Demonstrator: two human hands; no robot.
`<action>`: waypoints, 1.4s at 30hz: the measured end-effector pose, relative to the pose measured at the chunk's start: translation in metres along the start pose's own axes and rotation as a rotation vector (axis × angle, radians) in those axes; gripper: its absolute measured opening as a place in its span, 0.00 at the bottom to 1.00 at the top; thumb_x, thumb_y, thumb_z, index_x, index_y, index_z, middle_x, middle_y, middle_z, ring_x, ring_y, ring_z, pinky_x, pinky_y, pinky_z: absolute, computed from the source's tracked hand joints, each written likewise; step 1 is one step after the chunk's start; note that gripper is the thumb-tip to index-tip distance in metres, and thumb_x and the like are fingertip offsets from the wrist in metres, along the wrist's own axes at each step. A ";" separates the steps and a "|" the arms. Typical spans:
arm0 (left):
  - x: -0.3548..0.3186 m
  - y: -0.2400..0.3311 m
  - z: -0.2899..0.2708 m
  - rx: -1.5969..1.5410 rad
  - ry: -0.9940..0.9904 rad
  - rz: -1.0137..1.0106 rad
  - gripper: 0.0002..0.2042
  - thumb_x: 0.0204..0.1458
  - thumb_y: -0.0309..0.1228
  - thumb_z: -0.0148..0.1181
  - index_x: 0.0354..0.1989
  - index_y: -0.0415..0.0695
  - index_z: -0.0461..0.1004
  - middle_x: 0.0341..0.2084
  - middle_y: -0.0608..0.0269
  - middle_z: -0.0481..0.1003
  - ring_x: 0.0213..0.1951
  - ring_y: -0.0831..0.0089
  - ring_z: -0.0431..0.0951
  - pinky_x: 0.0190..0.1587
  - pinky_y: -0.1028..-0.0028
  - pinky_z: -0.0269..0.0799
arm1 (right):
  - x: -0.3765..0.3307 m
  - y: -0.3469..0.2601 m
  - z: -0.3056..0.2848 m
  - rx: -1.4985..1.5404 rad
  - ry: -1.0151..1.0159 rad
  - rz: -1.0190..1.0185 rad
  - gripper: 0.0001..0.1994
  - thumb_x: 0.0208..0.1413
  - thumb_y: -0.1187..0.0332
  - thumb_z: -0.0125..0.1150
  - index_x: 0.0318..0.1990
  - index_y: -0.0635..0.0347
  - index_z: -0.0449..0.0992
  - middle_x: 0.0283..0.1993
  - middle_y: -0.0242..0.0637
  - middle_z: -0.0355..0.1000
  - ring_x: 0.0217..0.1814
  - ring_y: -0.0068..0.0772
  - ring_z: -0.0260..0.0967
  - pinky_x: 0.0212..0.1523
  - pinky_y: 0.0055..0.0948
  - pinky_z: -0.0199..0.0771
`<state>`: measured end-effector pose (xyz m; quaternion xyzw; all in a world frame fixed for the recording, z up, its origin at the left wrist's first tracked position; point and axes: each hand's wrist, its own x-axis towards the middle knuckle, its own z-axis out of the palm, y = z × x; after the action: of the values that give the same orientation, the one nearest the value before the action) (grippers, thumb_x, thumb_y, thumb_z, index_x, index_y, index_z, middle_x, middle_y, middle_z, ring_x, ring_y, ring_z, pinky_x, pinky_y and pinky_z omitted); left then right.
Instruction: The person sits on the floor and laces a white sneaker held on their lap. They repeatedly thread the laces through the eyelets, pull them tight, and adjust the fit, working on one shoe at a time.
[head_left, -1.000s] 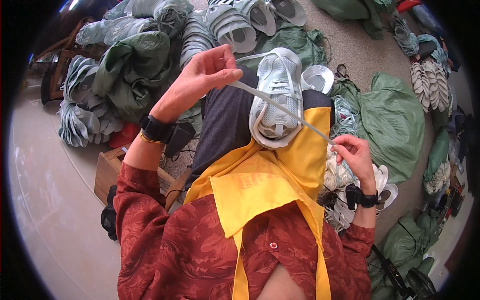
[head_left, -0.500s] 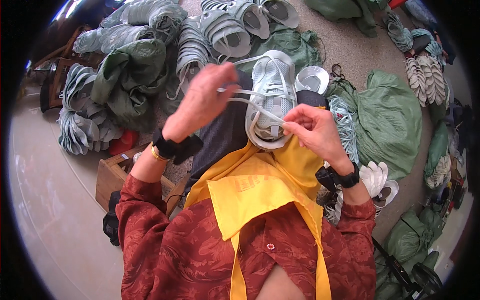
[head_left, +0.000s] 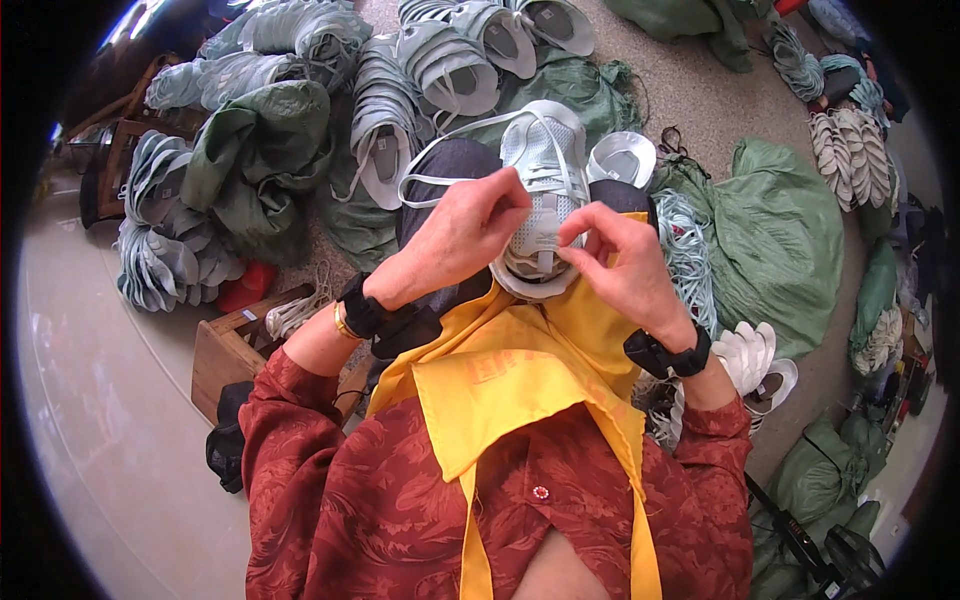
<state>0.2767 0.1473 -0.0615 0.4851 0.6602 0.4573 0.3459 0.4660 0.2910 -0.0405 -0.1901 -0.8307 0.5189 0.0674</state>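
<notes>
Centrally, on the lap: a pale mint-grey mesh shoe upper [head_left: 541, 150], toe pointing away, above a bright yellow cloth apron [head_left: 530, 400].
Lace: a flat, whitish strip [head_left: 405, 190] looping out leftward from the shoe, then running behind the left hand.
Left hand: bare [head_left: 472, 228], over the shoe's left edge, thumb and fingertips pressed together; whatever lies between them is hidden.
Right hand: bare [head_left: 622, 258], beside the tongue, thumb and forefinger curled close; I cannot tell whether they pinch anything.
Rightward: pale blue stringy bundle [head_left: 686, 255], crumpled green woven sack [head_left: 785, 245].
</notes>
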 end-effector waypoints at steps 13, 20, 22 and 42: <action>0.006 -0.003 0.012 0.054 0.104 -0.126 0.07 0.55 0.25 0.63 0.35 0.32 0.76 0.22 0.53 0.78 0.25 0.70 0.78 0.29 0.70 0.72 | 0.001 0.016 0.016 -0.383 0.131 -0.611 0.11 0.45 0.81 0.65 0.38 0.62 0.79 0.37 0.38 0.73 0.39 0.43 0.75 0.38 0.37 0.78; 0.012 -0.006 0.021 0.110 0.121 -0.106 0.06 0.56 0.24 0.62 0.34 0.32 0.75 0.19 0.58 0.75 0.23 0.78 0.72 0.27 0.73 0.69 | -0.003 0.016 0.013 -0.301 0.214 -0.568 0.11 0.47 0.82 0.68 0.39 0.61 0.80 0.37 0.37 0.75 0.36 0.42 0.76 0.37 0.35 0.78; 0.014 -0.007 0.022 0.109 0.116 -0.083 0.05 0.55 0.24 0.61 0.34 0.33 0.75 0.19 0.57 0.74 0.22 0.77 0.71 0.27 0.72 0.68 | -0.002 0.015 0.013 -0.295 0.217 -0.557 0.10 0.48 0.82 0.68 0.39 0.61 0.80 0.37 0.37 0.75 0.36 0.41 0.76 0.37 0.35 0.78; 0.025 -0.016 0.027 -0.097 0.018 -0.108 0.03 0.56 0.21 0.57 0.38 0.36 0.73 0.23 0.62 0.71 0.27 0.80 0.67 0.31 0.74 0.67 | -0.006 0.015 0.015 -0.226 0.275 -0.426 0.11 0.48 0.82 0.70 0.39 0.59 0.82 0.36 0.38 0.76 0.35 0.41 0.77 0.35 0.33 0.78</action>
<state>0.2887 0.1768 -0.0860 0.4271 0.6656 0.4739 0.3873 0.4703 0.2824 -0.0599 -0.0860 -0.8875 0.3666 0.2655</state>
